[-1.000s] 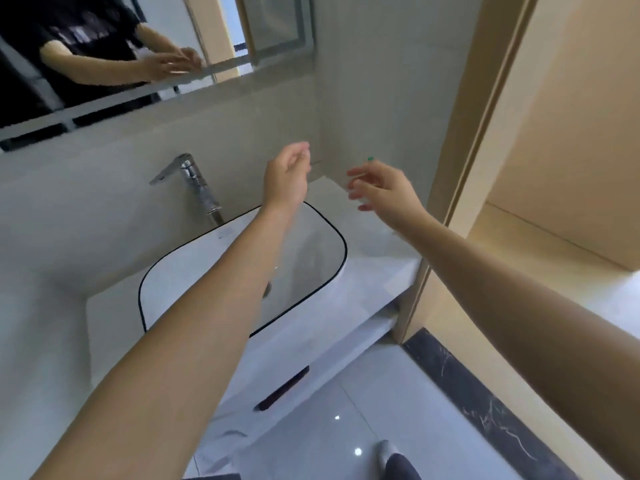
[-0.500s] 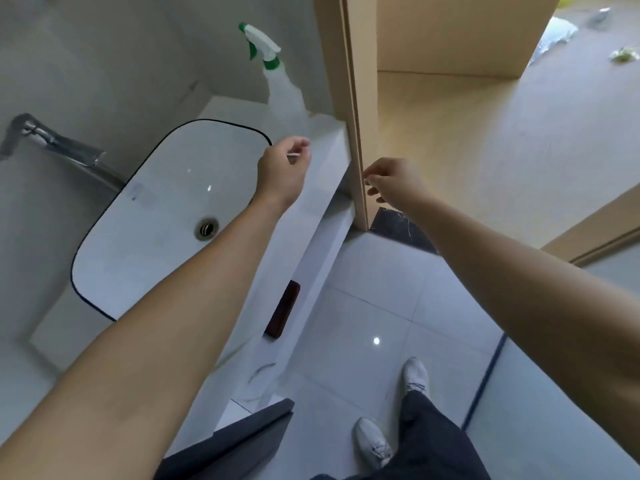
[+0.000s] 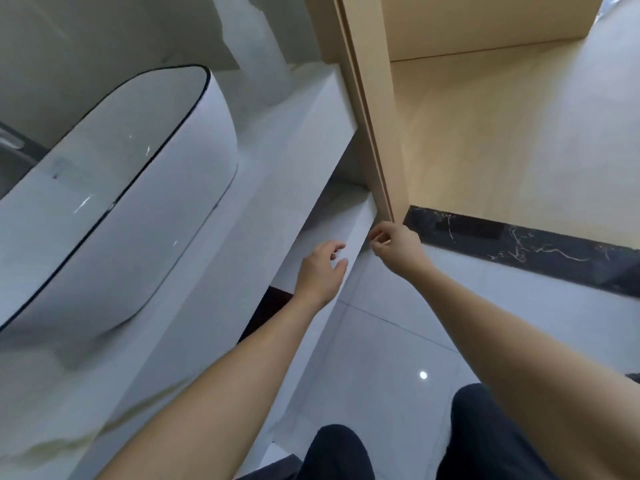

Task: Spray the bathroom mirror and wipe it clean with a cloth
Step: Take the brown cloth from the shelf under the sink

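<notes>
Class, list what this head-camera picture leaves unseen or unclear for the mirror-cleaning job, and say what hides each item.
1. Mirror: outside the head view, above the top edge.
2. Spray bottle: blurred, its nozzle cut off by the top edge.
3. Cloth: none visible; the lower shelf is shadowed under the counter.
4. Right hand: curled fingers face away, so any contents are unclear.
5. Left hand: fingertips motion-blurred.

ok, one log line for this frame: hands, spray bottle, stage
left hand: open, by lower shelf edge | right hand: loosely curled, empty | spray bottle: untouched on counter, blurred | stage: pre-spray

White black-rimmed basin, black white-veined threshold
</notes>
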`<action>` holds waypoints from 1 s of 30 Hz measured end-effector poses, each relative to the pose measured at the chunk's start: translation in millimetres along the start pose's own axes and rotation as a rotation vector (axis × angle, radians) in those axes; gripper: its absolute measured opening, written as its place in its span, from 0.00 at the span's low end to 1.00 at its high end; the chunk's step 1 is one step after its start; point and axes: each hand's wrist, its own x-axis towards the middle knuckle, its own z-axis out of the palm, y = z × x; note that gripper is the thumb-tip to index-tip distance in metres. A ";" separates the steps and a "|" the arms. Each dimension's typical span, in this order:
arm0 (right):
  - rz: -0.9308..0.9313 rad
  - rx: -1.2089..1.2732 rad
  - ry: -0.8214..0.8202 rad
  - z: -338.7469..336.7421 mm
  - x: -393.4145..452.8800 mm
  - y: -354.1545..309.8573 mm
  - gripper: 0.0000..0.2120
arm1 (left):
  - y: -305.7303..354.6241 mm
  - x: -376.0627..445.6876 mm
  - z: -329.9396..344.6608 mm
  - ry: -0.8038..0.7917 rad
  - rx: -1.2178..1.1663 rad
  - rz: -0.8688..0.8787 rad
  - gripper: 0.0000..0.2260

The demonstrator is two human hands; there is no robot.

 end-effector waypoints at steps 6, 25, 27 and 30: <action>-0.236 -0.036 -0.118 112.8 43.8 71.7 0.08 | -126.7 -3.9 71.6 0.145 0.089 -0.173 0.16; -1.041 -0.492 -0.393 305.1 80.7 84.7 0.16 | -306.0 -57.8 101.4 0.599 0.248 -0.443 0.18; -1.100 -0.540 -0.425 308.5 81.8 81.7 0.16 | -308.0 -65.7 96.3 0.598 0.272 -0.463 0.18; -1.174 -0.622 -0.502 310.6 83.9 79.0 0.19 | -308.7 -71.9 96.0 0.548 0.279 -0.478 0.20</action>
